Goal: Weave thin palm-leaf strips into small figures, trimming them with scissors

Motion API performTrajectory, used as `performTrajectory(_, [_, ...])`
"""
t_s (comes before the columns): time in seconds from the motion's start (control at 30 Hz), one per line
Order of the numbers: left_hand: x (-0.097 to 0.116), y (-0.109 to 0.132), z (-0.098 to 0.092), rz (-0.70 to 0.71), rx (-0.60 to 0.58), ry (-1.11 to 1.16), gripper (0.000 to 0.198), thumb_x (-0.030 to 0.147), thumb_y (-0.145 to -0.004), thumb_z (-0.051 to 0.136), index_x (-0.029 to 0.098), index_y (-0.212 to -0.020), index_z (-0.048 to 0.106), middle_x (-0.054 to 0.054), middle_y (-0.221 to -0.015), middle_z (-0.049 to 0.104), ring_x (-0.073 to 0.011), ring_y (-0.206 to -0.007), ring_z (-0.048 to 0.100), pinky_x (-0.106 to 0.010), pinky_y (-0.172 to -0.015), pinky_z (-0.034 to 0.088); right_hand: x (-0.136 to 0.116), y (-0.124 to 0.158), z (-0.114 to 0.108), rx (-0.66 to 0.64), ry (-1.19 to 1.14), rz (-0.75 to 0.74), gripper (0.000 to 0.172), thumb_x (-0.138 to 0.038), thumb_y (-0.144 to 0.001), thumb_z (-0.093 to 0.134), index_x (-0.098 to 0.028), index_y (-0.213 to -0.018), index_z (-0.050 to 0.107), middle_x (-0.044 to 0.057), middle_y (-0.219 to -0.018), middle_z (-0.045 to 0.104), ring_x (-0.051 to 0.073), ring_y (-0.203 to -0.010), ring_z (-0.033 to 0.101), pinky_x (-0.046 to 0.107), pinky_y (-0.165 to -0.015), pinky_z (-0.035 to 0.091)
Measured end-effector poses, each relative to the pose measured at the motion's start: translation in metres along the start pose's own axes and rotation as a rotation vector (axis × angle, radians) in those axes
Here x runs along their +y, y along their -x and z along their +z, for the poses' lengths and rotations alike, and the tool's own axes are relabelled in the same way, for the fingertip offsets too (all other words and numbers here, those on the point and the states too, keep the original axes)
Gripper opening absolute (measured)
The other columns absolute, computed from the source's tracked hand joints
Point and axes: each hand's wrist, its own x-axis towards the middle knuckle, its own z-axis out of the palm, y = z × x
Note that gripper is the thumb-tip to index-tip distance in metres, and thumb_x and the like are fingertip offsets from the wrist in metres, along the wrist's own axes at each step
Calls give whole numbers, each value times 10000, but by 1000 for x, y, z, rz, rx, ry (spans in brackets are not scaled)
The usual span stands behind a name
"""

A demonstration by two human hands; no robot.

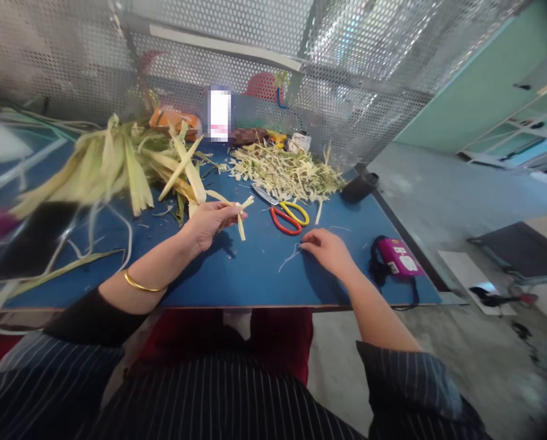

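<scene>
My left hand [212, 223] pinches a pale folded piece of husk [242, 215] whose ends stick out past the fingertips. To the right, my right hand [326, 247] is closed on thin white thread [290, 256], which trails down to the left onto the blue table [264, 281]. Between and beyond the hands lie scissors [285, 214] with one red and one yellow handle, blades pointing back left. Behind my left hand, long husk strips [188, 168] reach down close to the fingers.
A large husk bundle [112, 162] covers the back left; husk scraps [286, 171] are heaped at the back centre. A dark cup [359, 186] and a purple pouch [399, 256] stand right. A black flat device [32, 239] is at left. Perforated metal mesh [218, 36] rises behind.
</scene>
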Motion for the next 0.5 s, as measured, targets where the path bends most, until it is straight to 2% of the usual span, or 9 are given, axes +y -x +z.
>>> performTrajectory(0.1, [-2, 1, 2, 29, -20, -31, 267, 336, -610, 756, 129, -770, 700, -70, -767, 714, -109, -654, 612, -226, -648, 472, 3, -1, 13, 60, 40, 11, 94, -281, -736, 599, -193, -703, 601, -2, -709, 552, 135, -629, 506, 270, -600, 373])
performTrajectory(0.23, [-2, -1, 1, 65, -47, -11, 250, 335, -635, 741, 126, -764, 699, -75, -766, 713, -100, -638, 600, -218, -642, 464, -9, -1, 13, 92, -16, -36, 88, -258, -751, 554, -198, -688, 566, 6, -731, 564, 146, -649, 504, 291, -635, 379])
performTrajectory(0.33, [6, -2, -1, 78, -62, -9, 231, 342, -671, 717, 138, -778, 704, -79, -823, 714, -107, -685, 614, -213, -647, 463, -34, -12, 3, 91, -323, -33, 134, -292, -791, 506, -198, -712, 559, 17, -724, 622, 157, -680, 557, 308, -678, 423])
performTrajectory(0.43, [22, -1, -5, 100, -123, -4, 210, 343, -708, 692, 149, -784, 716, -89, -925, 706, -110, -723, 617, -202, -638, 466, -75, -38, -7, -15, -691, -12, 136, -316, -768, 551, -189, -720, 551, 7, -677, 637, 149, -666, 609, 299, -677, 461])
performTrajectory(0.5, [36, -1, -11, 72, -167, 31, 200, 329, -711, 696, 141, -778, 720, -88, -881, 705, -98, -683, 606, -191, -617, 464, -105, -61, -9, -130, -852, -18, 158, -321, -706, 629, -186, -702, 546, -7, -623, 623, 152, -656, 628, 293, -666, 478])
